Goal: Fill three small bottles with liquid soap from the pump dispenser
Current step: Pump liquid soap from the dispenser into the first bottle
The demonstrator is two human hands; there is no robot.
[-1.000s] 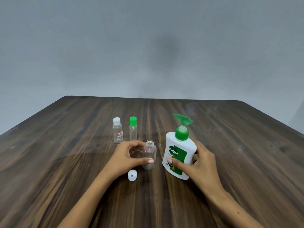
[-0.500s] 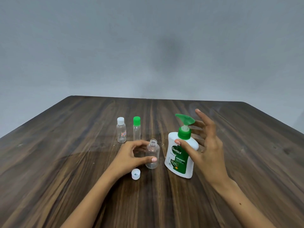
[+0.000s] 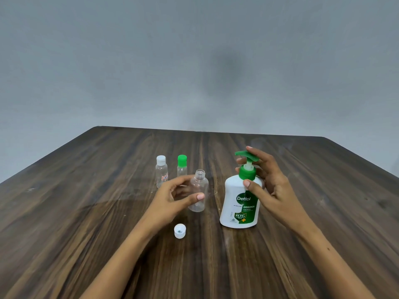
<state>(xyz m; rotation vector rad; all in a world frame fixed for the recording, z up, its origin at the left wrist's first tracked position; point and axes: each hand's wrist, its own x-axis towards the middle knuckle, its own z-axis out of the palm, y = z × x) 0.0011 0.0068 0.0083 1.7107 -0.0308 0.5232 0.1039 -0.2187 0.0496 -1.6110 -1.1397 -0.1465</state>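
The pump dispenser (image 3: 239, 203) reads "Dettol", "ORIGINAL", "99.99%".

Pump dispenser (image 3: 239, 203): white, green pump and label. Bottles: clear; caps white (image 3: 161, 160), green (image 3: 182, 160). Table (image 3: 86, 212): dark woodgrain.
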